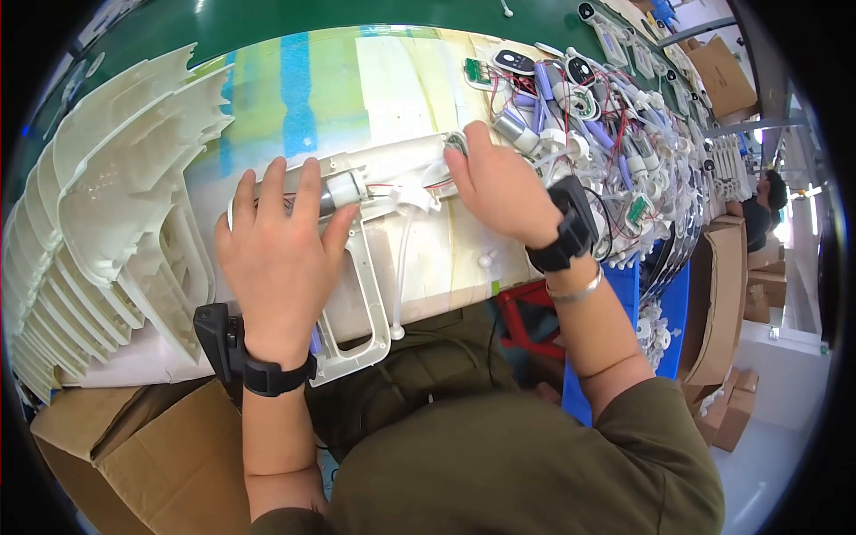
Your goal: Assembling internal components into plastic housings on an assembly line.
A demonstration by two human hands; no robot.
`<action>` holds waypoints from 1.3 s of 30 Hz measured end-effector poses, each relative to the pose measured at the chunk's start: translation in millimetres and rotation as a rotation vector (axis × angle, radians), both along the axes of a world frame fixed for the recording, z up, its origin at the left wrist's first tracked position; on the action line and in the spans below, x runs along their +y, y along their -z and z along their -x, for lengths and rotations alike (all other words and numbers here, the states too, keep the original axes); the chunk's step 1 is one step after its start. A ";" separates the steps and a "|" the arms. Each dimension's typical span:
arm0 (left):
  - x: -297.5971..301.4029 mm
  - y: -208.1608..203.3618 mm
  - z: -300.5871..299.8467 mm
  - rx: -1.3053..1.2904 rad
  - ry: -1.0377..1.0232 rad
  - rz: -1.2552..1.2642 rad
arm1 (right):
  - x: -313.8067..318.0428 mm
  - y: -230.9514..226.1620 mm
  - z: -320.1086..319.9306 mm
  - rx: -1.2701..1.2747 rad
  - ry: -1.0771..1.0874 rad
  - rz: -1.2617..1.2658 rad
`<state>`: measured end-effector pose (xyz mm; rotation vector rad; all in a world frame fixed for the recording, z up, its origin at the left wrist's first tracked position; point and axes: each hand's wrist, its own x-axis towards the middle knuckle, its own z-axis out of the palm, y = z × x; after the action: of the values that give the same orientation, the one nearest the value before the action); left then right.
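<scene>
A long white plastic housing (373,214) with a loop-shaped handle frame (389,303) lies open side up at the bench's near edge. Across its left part my left hand (281,241) rests, fingertips toward the far rim and thumb on the near side, holding it. Beside that thumb a silver motor (341,192) sits inside, with red wires running right to a white plastic fitting (415,198). From this fitting a thin white tube (403,276) hangs toward me. My right hand (501,183) is curled at the housing's right end, against a small round part (456,142); its fingertips are partly hidden.
Nested white plastic shells (116,196) stack at the left. At the right lies a tangled heap of motors, wires and boards (588,116). A blue bin (629,294) and cardboard boxes (169,446) stand below the bench. Another person (763,209) is at far right.
</scene>
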<state>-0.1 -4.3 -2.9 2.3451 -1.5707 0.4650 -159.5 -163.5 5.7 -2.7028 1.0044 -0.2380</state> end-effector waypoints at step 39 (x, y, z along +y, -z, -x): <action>-59.5 6.2 -4.7 0.275 0.577 -0.128 | 17.2 5.4 7.1 -0.409 -0.500 0.380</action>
<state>4.6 -63.8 -9.1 1.8033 -2.0575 -0.0865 -166.7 -146.3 0.3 -2.9355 0.1669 -0.9083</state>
